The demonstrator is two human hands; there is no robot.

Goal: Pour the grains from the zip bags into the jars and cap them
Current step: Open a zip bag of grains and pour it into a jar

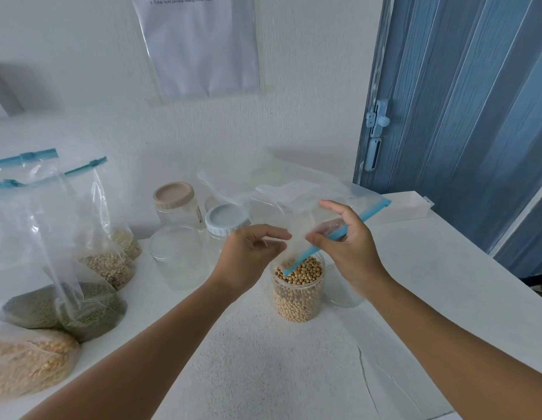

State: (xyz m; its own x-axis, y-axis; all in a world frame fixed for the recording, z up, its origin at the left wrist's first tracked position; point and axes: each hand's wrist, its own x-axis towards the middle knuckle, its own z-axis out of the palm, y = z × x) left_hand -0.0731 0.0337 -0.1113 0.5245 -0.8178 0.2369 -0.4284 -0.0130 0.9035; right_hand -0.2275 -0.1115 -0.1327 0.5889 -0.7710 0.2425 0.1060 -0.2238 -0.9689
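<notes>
Two forearms reach in over the white bench [263, 359]. At the near left edge lies a zip bag of yellow grain [24, 365], and just behind it a bag of green grain [82, 310], both sealed and slumped on the bench.

In the middle stands an open jar [297, 291], filled nearly to its rim with soybeans [300, 272]. The left hand [248, 253] hovers just above and left of the jar mouth, fingers curled, thumb and fingertips close together at the clear film of the emptied bag [309, 207]; whether it pinches the film or only touches it cannot be told. The right hand [345, 241] grasps that bag at its blue zip strip [336, 237], thumb and fingers closed round it. The strip runs aslant, its lower end dipping into the jar mouth against the beans, its upper end lifted toward the right. The bag's body billows up behind the hands.

A clear lid or empty jar [342, 286] sits just right of the bean jar. Left of the hands stands an empty uncapped jar [179, 256]. Behind it are a jar with a beige cap [175, 204] and one with a pale blue cap [224, 221]. Two more bags of pale grain [112, 262] stand at the left wall, their blue zips upright.

Farther back a white tray [409, 207] lies at the bench's far right corner. A paper sheet [200, 43] hangs on the wall, and a blue folding door [463, 116] stands to the right.
</notes>
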